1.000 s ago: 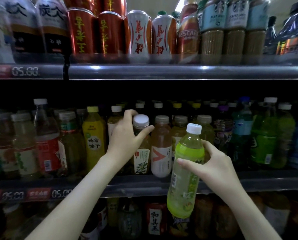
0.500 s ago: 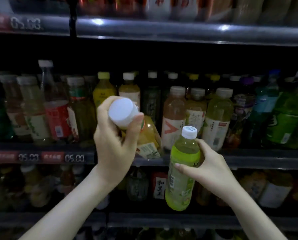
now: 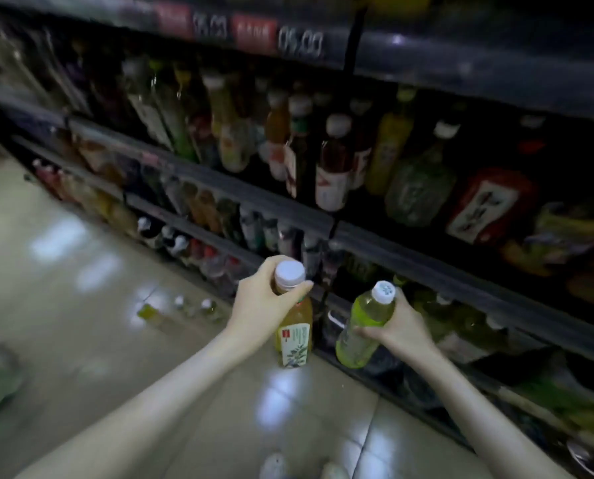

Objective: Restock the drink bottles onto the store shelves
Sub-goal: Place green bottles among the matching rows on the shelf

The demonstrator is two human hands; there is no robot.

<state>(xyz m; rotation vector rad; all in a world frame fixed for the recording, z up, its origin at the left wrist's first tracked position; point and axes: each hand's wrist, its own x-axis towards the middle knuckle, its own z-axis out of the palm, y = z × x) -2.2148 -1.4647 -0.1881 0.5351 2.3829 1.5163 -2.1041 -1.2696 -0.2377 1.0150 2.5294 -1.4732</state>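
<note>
Nearest the camera, two bare forearms reached forward over the floor (image 3: 81,340). The left hand (image 3: 261,305) was curled round the neck of the amber bottle (image 3: 297,323), thumb and fingers clamped just under its white cap. The bottle hung roughly upright with its label facing the camera. The right hand (image 3: 401,328) gripped the green bottle (image 3: 361,326) round its middle, fingers wrapped across the front. That bottle was tilted, its white cap leaning toward the shelves (image 3: 254,198). The two bottles were near each other but not touching — both held in the air in front of the lowest tiers, neither standing on a shelf.

Beyond the left hand, a few loose bottles (image 3: 178,311) sat on the glossy tiled floor, close to the base of the shelves and well apart from both hands. They were too blurred to tell their kind. Patches of reflected light lay across the tiles.

Farther off, the shelves ran diagonally from upper left to lower right in several tiers. They were crowded with shelved bottles (image 3: 333,174) — tall ones with white and yellow caps and amber, green and red contents. At the top, price tags (image 3: 254,32) in red sat on a shelf rail beside pale digits, smeared by motion blur.
</note>
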